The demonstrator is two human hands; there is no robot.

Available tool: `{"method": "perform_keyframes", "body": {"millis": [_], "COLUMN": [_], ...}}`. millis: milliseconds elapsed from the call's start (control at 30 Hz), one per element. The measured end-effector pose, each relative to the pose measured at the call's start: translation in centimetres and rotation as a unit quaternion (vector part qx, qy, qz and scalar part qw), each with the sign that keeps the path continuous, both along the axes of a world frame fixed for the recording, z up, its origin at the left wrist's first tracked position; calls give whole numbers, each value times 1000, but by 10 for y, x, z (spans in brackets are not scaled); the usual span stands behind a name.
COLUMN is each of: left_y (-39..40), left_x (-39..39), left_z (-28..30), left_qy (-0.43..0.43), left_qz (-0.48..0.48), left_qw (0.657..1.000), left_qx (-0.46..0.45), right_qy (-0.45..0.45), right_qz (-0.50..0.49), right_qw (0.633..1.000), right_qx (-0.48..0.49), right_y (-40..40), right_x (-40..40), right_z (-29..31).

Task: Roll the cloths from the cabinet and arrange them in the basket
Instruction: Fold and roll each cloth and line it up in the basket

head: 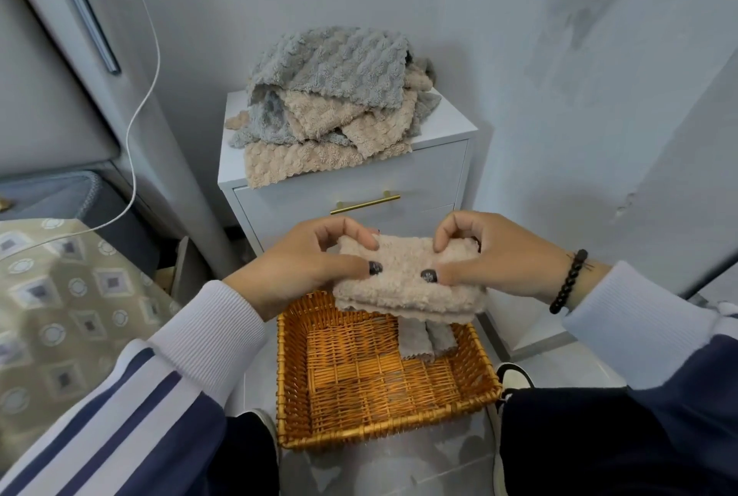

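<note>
Your left hand [307, 260] and right hand [495, 256] both grasp a folded beige fleece cloth [407, 280] in the air above the far edge of the wicker basket [295, 387]; on each hand the thumb presses the near face of the cloth while the curled fingers pinch its top edge, so neither hand is released. The cloth is doubled over, its scalloped lower edges hanging just over the basket's far rim. Inside the basket, against the far right corner, a grey rolled cloth [427, 337] lies on the woven bottom, partly hidden under the one you hold. Beyond the basket stands a white cabinet [439, 164] with a brass drawer handle [365, 204]; on its top sits a loose pile of cloths [331, 96], grey and beige mixed, with one beige piece drooping over the front edge. A beaded bracelet [569, 282] circles your right wrist.
</note>
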State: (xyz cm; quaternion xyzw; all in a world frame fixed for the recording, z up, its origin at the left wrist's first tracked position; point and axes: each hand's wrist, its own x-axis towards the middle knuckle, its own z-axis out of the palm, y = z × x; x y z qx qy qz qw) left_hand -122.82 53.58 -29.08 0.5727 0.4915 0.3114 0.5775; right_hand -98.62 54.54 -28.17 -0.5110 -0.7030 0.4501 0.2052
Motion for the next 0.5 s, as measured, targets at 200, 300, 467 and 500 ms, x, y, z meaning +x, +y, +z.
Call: {"method": "perform_keyframes", "body": {"millis": [200, 300, 467, 500], "left_y": [4, 5, 16, 18], "left_x": [18, 33, 47, 49], "left_z": [-19, -33, -62, -69], "left_qy": [114, 130, 242, 253], "left_qz": [-83, -94, -75, -65], "left_qw": [989, 986, 961, 958], "left_qx": [39, 45, 114, 122], "right_qy": [-189, -205, -207, -209], "right_qz": [117, 153, 113, 94], "right_qw": [975, 966, 972, 973], "right_qx": [24, 24, 18, 21], "right_y": [-6, -11, -1, 2], "right_x": [-4, -13, -16, -14], "right_z": [-28, -51, -79, -84]}}
